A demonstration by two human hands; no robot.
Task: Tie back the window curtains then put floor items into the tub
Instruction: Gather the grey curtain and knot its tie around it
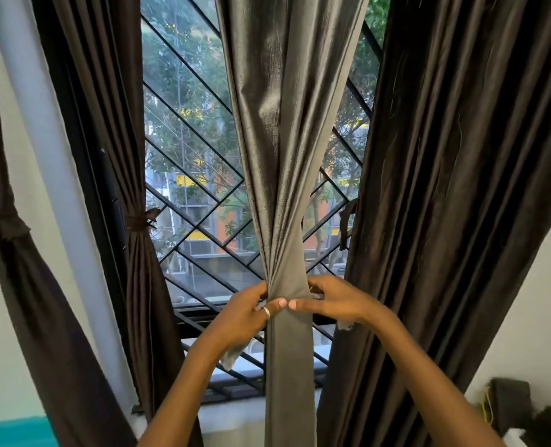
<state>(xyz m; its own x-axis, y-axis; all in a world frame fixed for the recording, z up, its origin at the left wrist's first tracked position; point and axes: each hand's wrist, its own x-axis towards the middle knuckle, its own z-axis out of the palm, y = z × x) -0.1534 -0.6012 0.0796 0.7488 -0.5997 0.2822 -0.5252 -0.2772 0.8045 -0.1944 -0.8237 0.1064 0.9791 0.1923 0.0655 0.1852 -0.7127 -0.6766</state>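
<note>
A grey-brown middle curtain (284, 140) hangs in front of the window and is gathered into a narrow bunch at sill height. My left hand (248, 312), with a ring on one finger, pinches the bunch from the left. My right hand (332, 301) grips it from the right, thumbs nearly touching. A pale strip end, apparently a tie band, shows below each wrist. The left dark curtain (138, 253) is tied with a band (137, 221). Another tied curtain (6, 253) hangs at the far left. The right dark curtain (461, 188) hangs loose, with a tie strap (345, 227) dangling at its edge.
The window has a black diagonal grille (196, 130) with trees and buildings outside. A white wall column (42, 156) stands at the left. A teal surface (12, 430) sits at the bottom left. Dark objects with a yellow cord (506, 404) lie at the bottom right.
</note>
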